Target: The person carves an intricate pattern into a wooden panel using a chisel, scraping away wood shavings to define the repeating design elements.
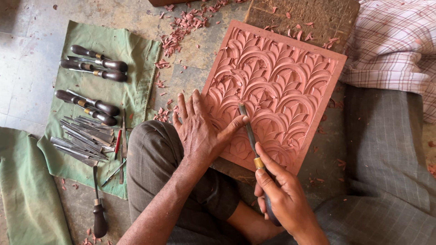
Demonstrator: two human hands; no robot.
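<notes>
A square reddish wood panel [290,77] carved with leaf and arch patterns lies tilted on the floor in front of me. My left hand [200,129] rests flat on its lower left corner, fingers spread, the thumb pressed against the metal blade of a carving chisel [249,131]. My right hand [281,193] grips the chisel's dark handle below a brass ferrule. The blade tip touches the carving near the panel's middle left.
A green cloth [131,59] at left holds several dark-handled chisels [97,63] and a pile of thin metal tools [84,136]. One more chisel [98,213] lies on the floor. Reddish wood chips [181,27] are scattered about. A wooden block [309,13] sits behind the panel. My knee [154,154] is below.
</notes>
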